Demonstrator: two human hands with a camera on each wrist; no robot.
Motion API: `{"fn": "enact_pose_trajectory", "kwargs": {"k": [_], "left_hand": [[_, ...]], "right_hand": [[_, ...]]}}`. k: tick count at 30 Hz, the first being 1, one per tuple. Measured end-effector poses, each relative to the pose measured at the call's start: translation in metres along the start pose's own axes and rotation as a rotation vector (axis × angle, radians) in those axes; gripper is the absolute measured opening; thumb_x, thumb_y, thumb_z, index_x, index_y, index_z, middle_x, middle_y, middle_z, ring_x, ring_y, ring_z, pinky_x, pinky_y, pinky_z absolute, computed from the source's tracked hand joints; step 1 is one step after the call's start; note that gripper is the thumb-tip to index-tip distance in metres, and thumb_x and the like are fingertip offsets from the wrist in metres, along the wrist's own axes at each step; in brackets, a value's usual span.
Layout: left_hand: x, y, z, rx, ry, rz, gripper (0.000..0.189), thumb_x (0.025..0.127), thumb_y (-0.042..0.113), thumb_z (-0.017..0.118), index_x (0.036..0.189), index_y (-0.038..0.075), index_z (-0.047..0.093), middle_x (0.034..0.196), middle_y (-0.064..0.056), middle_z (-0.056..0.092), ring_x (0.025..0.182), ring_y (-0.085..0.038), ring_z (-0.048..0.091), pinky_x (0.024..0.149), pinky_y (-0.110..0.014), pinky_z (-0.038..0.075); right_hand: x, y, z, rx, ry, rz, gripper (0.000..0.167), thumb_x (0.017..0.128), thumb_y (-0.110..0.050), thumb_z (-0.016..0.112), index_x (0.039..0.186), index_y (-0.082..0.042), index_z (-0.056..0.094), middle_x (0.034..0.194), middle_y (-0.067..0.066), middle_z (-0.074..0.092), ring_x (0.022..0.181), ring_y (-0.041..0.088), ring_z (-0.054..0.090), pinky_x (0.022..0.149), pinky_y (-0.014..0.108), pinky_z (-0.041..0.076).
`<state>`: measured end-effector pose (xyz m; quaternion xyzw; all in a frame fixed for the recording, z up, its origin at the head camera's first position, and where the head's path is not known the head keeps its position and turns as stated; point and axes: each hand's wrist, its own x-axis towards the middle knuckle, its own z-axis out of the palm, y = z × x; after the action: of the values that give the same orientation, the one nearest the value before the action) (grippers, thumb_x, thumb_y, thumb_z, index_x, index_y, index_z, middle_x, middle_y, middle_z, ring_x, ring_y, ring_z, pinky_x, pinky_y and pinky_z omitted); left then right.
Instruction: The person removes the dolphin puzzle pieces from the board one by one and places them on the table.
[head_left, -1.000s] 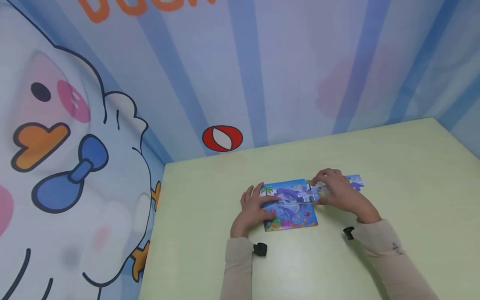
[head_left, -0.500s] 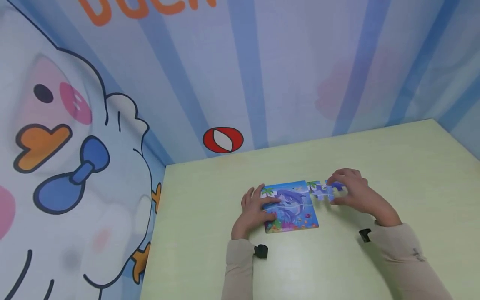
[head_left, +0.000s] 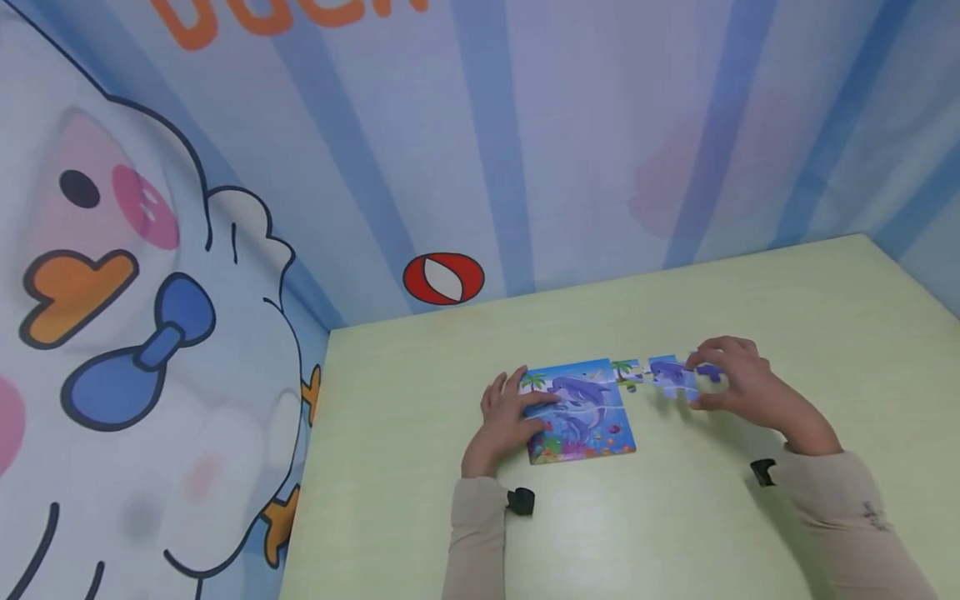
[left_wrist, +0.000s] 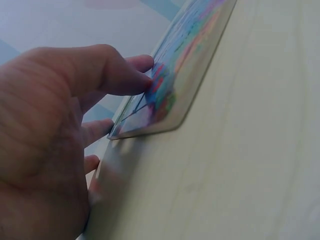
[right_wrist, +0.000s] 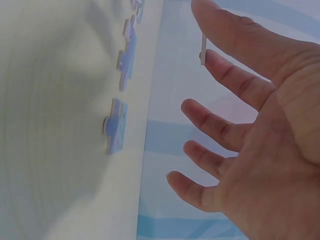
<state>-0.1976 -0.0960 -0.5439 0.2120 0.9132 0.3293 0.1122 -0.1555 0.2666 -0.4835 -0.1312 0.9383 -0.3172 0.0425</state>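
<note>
A flat dolphin jigsaw puzzle [head_left: 585,442] lies on the table, its picture showing dolphins, a palm tree and coral. My left hand [head_left: 502,421] rests at its left edge, thumb and index finger spread over the picture. In the left wrist view, the thumb touches the puzzle board [left_wrist: 167,107] near a corner. Right of the board, my right hand [head_left: 738,383] pinches a light purple puzzle piece [head_left: 691,387] between thumb and index finger. The right wrist view shows this held piece [right_wrist: 203,50] edge-on, raised off the table, with the other fingers spread loosely.
Loose pieces lie in a row right of the board: a palm tree piece [head_left: 624,369], a dolphin piece [head_left: 663,372] and a purple-blue piece [head_left: 711,372] partly behind the right hand. A printed fabric wall [head_left: 585,167] stands behind the pale table [head_left: 390,417].
My right hand has moved right with the pinched puzzle piece, from the board's right edge past the palm tree piece to the dolphin piece. The left hand stays in place on the board.
</note>
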Motion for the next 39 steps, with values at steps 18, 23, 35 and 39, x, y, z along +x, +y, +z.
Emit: {"fn": "enact_pose_trajectory", "kwargs": {"k": [18, 23, 35, 39], "left_hand": [[0.0, 0.0, -0.002, -0.021, -0.006, -0.007, 0.041, 0.088, 0.02, 0.062, 0.128, 0.022, 0.072, 0.165, -0.013, 0.023, 0.151, -0.043, 0.006, 0.117, -0.062, 0.001], [0.001, -0.001, 0.0, -0.019, -0.002, -0.01, 0.041, 0.088, 0.02, 0.062, 0.128, 0.023, 0.072, 0.165, -0.013, 0.023, 0.151, -0.043, 0.006, 0.117, -0.062, 0.002], [0.0, -0.001, 0.0, -0.024, -0.006, -0.014, 0.042, 0.088, 0.02, 0.062, 0.129, 0.023, 0.072, 0.165, -0.013, 0.023, 0.151, -0.043, 0.005, 0.117, -0.062, 0.001], [0.001, -0.002, 0.0, -0.028, -0.007, -0.015, 0.042, 0.089, 0.02, 0.062, 0.129, 0.023, 0.071, 0.165, -0.012, 0.023, 0.151, -0.043, 0.005, 0.117, -0.062, 0.0]], "right_hand": [[-0.021, 0.045, -0.003, -0.076, -0.027, 0.046, 0.04, 0.082, -0.012, 0.081, 0.117, -0.002, 0.066, 0.129, 0.035, 0.048, 0.118, 0.061, 0.036, 0.082, 0.077, 0.03], [-0.024, 0.054, -0.006, -0.11, -0.057, 0.075, 0.038, 0.081, -0.012, 0.08, 0.115, -0.004, 0.067, 0.128, 0.035, 0.05, 0.114, 0.058, 0.043, 0.08, 0.075, 0.034], [-0.024, 0.07, -0.011, -0.111, -0.081, 0.077, 0.04, 0.08, -0.016, 0.084, 0.114, -0.003, 0.068, 0.128, 0.034, 0.051, 0.116, 0.056, 0.049, 0.087, 0.074, 0.039], [-0.026, 0.074, -0.01, -0.099, -0.081, 0.074, 0.04, 0.078, -0.015, 0.085, 0.114, -0.004, 0.069, 0.128, 0.033, 0.049, 0.116, 0.054, 0.047, 0.087, 0.072, 0.041]]}}
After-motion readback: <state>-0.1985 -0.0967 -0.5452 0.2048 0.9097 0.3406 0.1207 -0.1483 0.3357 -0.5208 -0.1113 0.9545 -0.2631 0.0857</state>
